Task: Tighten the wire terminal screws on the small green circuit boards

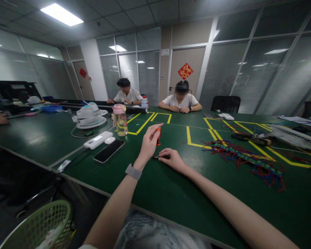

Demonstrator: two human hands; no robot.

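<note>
My left hand (148, 141) is around the orange and black handle of a screwdriver (159, 137), its fingers reaching forward along the top. The screwdriver stands upright, and its thin shaft points down at a small green circuit board (156, 157) on the table. My right hand (172, 161) rests low on the table, thumb and fingers closed on the edge of that board. Much of the board is covered by the fingers, so the tip's exact contact cannot be made out. A grey band circles my left wrist.
A phone (109, 150), a white power bank (98, 140), a pink-lided bottle (120, 121) and white fans (89, 117) stand left. Wired circuit boards (245, 155) lie right. Two people sit across the green table (155, 193). A green basket (63, 211) is below left.
</note>
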